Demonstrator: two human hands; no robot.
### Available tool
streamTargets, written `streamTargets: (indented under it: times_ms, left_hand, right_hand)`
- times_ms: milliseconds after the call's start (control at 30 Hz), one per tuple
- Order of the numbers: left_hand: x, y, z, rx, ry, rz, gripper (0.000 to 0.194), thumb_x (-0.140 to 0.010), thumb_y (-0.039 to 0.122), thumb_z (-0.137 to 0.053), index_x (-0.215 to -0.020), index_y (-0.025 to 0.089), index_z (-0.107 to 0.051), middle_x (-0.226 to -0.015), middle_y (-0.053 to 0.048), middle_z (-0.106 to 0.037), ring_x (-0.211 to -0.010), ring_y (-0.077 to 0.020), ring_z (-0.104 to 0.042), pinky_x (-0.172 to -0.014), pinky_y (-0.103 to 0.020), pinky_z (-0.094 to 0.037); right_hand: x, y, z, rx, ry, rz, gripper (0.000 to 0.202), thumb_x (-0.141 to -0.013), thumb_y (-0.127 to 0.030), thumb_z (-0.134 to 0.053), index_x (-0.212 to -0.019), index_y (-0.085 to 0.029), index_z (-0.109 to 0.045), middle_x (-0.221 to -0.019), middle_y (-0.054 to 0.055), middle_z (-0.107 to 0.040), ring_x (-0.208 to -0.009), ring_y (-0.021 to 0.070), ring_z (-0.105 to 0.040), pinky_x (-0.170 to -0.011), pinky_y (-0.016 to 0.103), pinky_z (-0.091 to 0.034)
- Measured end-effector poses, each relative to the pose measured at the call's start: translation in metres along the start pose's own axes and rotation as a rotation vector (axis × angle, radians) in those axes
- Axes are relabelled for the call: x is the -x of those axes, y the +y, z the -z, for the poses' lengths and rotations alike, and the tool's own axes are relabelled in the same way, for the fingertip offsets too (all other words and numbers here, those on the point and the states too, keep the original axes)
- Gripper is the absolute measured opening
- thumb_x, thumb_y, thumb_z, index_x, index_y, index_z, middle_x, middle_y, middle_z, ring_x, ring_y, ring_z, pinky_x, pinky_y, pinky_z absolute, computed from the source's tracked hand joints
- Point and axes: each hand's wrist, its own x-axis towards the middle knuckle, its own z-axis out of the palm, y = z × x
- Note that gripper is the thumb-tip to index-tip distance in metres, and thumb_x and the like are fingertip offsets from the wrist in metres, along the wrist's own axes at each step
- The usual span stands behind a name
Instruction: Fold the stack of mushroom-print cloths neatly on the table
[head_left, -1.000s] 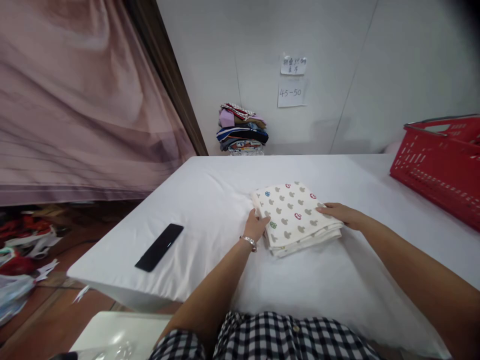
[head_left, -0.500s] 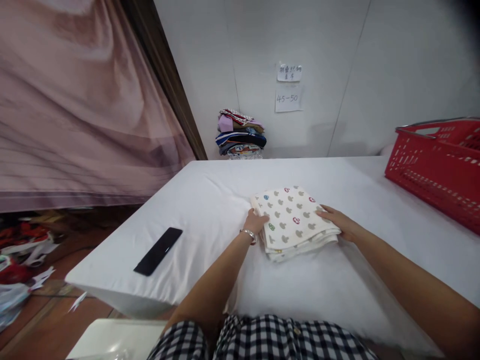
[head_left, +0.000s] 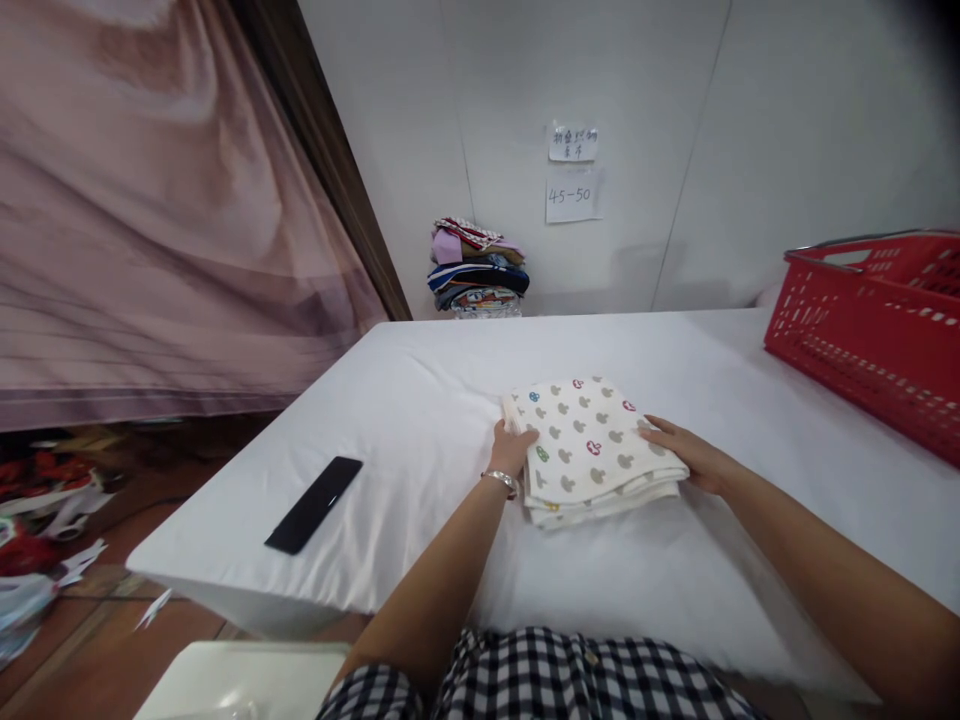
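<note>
A folded white cloth [head_left: 600, 445] printed with grey, red, blue and green mushrooms lies on the white-covered table [head_left: 420, 400] in front of me. Its layers show along the near edge. My left hand [head_left: 513, 450], with a silver bracelet at the wrist, grips the cloth's left edge, thumb on top and fingers partly hidden beside it. At the right edge, my right hand [head_left: 686, 453] holds the cloth the same way, thumb over the top and the other fingers mostly out of sight.
A black phone-like slab [head_left: 315, 505] lies on the table at left. On the right stands a red plastic basket [head_left: 862, 350]. A stack of folded fabrics [head_left: 480, 270] rises behind the far edge, below paper notes [head_left: 573, 195] on the wall. A pink curtain [head_left: 165, 200] hangs at left.
Both hands keep their hold on the cloth's sides. The cloth and my right hand sit very slightly farther right, while the surroundings shift a little left in view.
</note>
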Motion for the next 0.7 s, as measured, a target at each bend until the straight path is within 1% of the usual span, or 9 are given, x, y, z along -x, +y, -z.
streamTargets:
  times_ms: [100,200,300,367,467,533,600,633,700]
  left_hand:
    - [0.002,-0.002,0.003,0.102,-0.021,0.074,0.099,-0.064,0.032,-0.075,-0.142,0.02,-0.017,-0.13,-0.015,-0.052,-0.102,-0.0229,-0.061,-0.08,-0.031,-0.051]
    - [0.007,-0.002,0.007,0.198,-0.052,0.14,0.101,-0.066,0.028,-0.074,-0.144,0.022,-0.01,-0.136,-0.015,-0.046,-0.102,-0.0221,-0.061,-0.077,-0.03,-0.052]
    - [0.007,0.006,0.014,0.235,-0.089,0.152,0.099,-0.067,0.023,-0.073,-0.145,0.022,-0.011,-0.126,-0.015,-0.056,-0.096,-0.0217,-0.063,-0.077,-0.032,-0.052]
    - [-0.001,0.02,0.021,0.24,-0.072,0.091,0.097,-0.066,0.016,-0.072,-0.144,0.019,-0.014,-0.115,-0.014,-0.063,-0.091,-0.0203,-0.064,-0.079,-0.032,-0.051]
    - [-0.025,0.053,0.037,0.204,-0.02,-0.051,0.095,-0.066,0.009,-0.071,-0.144,0.015,-0.017,-0.098,-0.011,-0.067,-0.082,-0.0185,-0.065,-0.081,-0.035,-0.051]
    - [-0.047,0.079,0.051,0.135,-0.001,-0.153,0.095,-0.066,0.01,-0.073,-0.144,0.016,-0.019,-0.091,-0.008,-0.067,-0.077,-0.0178,-0.065,-0.082,-0.037,-0.051]
    - [-0.069,0.098,0.064,0.077,-0.041,-0.243,0.089,-0.068,0.012,-0.072,-0.142,0.021,-0.023,-0.092,-0.006,-0.066,-0.074,-0.0162,-0.064,-0.082,-0.039,-0.051]
    - [-0.079,0.103,0.07,0.03,-0.055,-0.295,0.082,-0.069,0.013,-0.07,-0.14,0.023,-0.028,-0.095,-0.006,-0.066,-0.075,-0.0151,-0.064,-0.082,-0.038,-0.051]
    - [-0.096,0.103,0.08,-0.238,-0.019,-0.342,0.065,-0.073,0.017,-0.066,-0.132,0.022,-0.04,-0.097,-0.005,-0.066,-0.076,-0.0132,-0.064,-0.08,-0.034,-0.051]
  right_hand:
    - [0.003,0.004,0.002,-0.013,0.005,-0.044,0.091,-0.071,-0.043,-0.07,-0.145,-0.023,-0.021,-0.132,0.014,-0.052,-0.109,0.024,-0.059,-0.088,0.033,-0.052]
    - [0.006,0.006,0.002,-0.053,-0.002,-0.052,0.094,-0.07,-0.042,-0.072,-0.146,-0.025,-0.019,-0.132,0.013,-0.051,-0.108,0.0236,-0.059,-0.086,0.032,-0.052]
    - [0.012,0.005,-0.007,-0.051,0.023,-0.004,0.097,-0.068,-0.041,-0.075,-0.146,-0.026,-0.019,-0.13,0.014,-0.054,-0.102,0.0241,-0.062,-0.082,0.033,-0.054]
    - [0.015,0.003,-0.018,-0.05,0.067,0.071,0.098,-0.067,-0.039,-0.076,-0.146,-0.027,-0.019,-0.125,0.013,-0.057,-0.095,0.0234,-0.065,-0.08,0.033,-0.054]
    - [0.017,-0.001,-0.042,-0.102,0.098,0.213,0.098,-0.067,-0.036,-0.076,-0.146,-0.028,-0.018,-0.116,0.01,-0.063,-0.09,0.0212,-0.066,-0.08,0.031,-0.054]
    - [0.012,-0.004,-0.063,-0.138,0.102,0.31,0.098,-0.068,-0.036,-0.075,-0.146,-0.028,-0.016,-0.113,0.008,-0.064,-0.09,0.0201,-0.065,-0.08,0.031,-0.053]
    - [0.004,-0.006,-0.085,-0.159,0.112,0.378,0.099,-0.069,-0.037,-0.074,-0.146,-0.03,-0.013,-0.117,0.008,-0.062,-0.092,0.02,-0.064,-0.077,0.03,-0.054]
    - [-0.001,-0.005,-0.096,-0.173,0.116,0.385,0.101,-0.069,-0.037,-0.074,-0.147,-0.031,-0.01,-0.12,0.008,-0.06,-0.092,0.0202,-0.064,-0.074,0.03,-0.055]
    - [-0.011,-0.002,-0.117,-0.216,0.077,0.325,0.106,-0.07,-0.035,-0.073,-0.147,-0.031,0.0,-0.125,0.01,-0.057,-0.089,0.0208,-0.065,-0.066,0.029,-0.056]
